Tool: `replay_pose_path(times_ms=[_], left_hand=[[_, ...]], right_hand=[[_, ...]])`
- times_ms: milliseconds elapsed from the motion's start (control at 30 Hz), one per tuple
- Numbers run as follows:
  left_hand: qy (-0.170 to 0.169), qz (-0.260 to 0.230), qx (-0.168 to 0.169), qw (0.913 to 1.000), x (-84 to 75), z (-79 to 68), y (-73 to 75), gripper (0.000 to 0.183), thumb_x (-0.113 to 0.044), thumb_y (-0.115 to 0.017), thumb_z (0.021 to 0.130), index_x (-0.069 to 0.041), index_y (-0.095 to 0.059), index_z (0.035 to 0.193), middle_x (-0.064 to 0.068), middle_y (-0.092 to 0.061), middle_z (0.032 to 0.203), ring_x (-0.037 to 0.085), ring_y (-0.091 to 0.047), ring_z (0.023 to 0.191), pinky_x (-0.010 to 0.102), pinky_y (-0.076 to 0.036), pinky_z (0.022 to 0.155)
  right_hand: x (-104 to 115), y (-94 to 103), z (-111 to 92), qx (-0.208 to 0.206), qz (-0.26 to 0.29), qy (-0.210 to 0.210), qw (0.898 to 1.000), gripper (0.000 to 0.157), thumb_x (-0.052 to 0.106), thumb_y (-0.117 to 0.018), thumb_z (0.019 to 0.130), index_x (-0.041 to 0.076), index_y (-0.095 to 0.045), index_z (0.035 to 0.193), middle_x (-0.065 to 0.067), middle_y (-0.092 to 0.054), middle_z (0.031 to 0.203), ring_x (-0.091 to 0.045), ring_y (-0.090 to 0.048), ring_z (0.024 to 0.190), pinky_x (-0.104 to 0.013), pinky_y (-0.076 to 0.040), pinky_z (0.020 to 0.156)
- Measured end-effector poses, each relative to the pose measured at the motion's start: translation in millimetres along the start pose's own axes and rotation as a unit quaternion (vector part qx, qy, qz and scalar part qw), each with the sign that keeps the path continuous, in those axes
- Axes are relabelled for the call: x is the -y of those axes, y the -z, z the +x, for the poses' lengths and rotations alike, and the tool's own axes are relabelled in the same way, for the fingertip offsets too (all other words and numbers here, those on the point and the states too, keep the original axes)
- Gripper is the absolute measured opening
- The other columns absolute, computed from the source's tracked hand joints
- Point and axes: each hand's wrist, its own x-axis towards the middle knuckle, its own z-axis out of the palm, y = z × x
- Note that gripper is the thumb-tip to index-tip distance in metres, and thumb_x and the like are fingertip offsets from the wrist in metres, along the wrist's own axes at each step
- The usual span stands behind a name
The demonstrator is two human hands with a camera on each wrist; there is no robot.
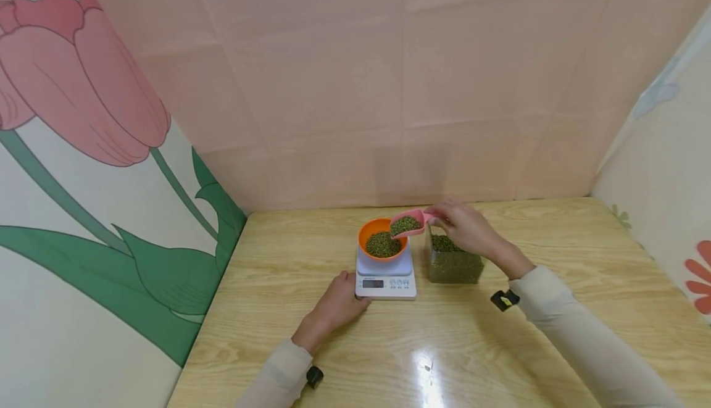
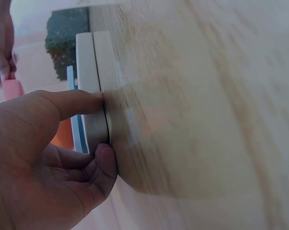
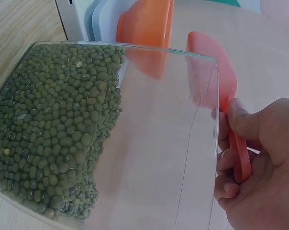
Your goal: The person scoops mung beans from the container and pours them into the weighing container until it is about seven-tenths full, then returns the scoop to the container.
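My right hand (image 1: 463,226) grips the handle of a pink scoop (image 3: 212,64), which is loaded with green mung beans (image 1: 407,225). The scoop is held over the right rim of an orange bowl (image 1: 363,235) that has more mung beans inside. This bowl stands on a white digital kitchen scale (image 1: 385,269); its display digits are too small to read. At the scale's front left corner, my left hand (image 1: 337,302) holds the edge, thumb on the front and curled fingers against the side. Beside the scale, under my right forearm, stands a clear container (image 3: 154,143) of mung beans.
The wood-grain table (image 1: 266,260) meets a pink-covered wall (image 1: 333,87) behind the scale. A wall with painted tulips (image 1: 116,87) borders it on the left, and another decorated wall (image 1: 666,167) on the right. Each wrist carries a small black device (image 1: 504,300).
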Motion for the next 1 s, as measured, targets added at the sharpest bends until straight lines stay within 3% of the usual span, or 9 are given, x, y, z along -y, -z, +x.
replay_pose_path(times_ms=[267,1000], left_hand=[[-0.003,0.002,-0.001,1.0,-2.0,-0.4,1.3,0.056,-0.024,-0.074,0.1,-0.011,-0.058,0.152,0.01,-0.072,0.132,0.023,-0.06,0.113,0.044,-0.054,0.103],[0.008,0.002,0.001,1.0,-3.0,-1.6,1.7,0.056,-0.024,-0.075,0.099,-0.01,-0.059,0.152,0.011,-0.071,0.132,0.023,-0.059,0.113,0.044,-0.054,0.102]], right_hand=[[0.8,-0.4,-0.3,-0.004,-0.016,0.013,1.0,0.023,0.011,-0.068,0.104,-0.002,-0.074,0.122,-0.018,-0.075,0.112,-0.035,-0.069,0.102,-0.056,-0.057,0.089],[3.5,3.8,2.0,0.016,-0.042,0.01,0.999,0.024,0.01,-0.068,0.104,-0.002,-0.073,0.124,-0.018,-0.074,0.116,-0.038,-0.069,0.111,-0.058,-0.056,0.096]])
